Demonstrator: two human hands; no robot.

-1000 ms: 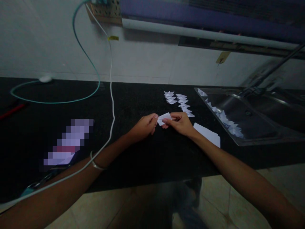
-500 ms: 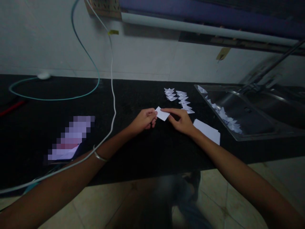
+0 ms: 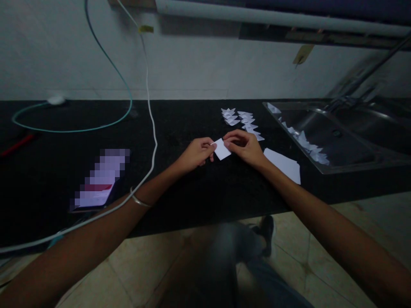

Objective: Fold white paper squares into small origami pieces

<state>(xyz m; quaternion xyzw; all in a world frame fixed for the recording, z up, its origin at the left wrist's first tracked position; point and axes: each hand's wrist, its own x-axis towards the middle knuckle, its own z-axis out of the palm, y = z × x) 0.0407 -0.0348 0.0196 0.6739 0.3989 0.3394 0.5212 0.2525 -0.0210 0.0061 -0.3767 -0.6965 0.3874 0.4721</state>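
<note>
A small white folded piece of paper (image 3: 222, 150) is held up between both hands above the black countertop. My left hand (image 3: 199, 152) pinches its left corner between thumb and fingers. On the opposite side, my right hand (image 3: 244, 146) grips the upper right edge with thumb and fingertips. Just beyond the right hand lie pointed folded paper pieces (image 3: 230, 116) in short rows. A stack of white paper sheets (image 3: 283, 165) rests on the counter, partly behind my right forearm.
More folded paper pieces (image 3: 308, 144) line the left rim of the metal sink (image 3: 349, 164) at right. A phone (image 3: 102, 182) with a lit, blurred screen lies at left. A white cable (image 3: 150, 111) crosses over my left forearm, and a teal cable (image 3: 73, 130) loops behind.
The right hand's fingers have shifted from lying on the paper's top to pinching its right edge. The paper is turned slightly. The camera view has tilted down a little.
</note>
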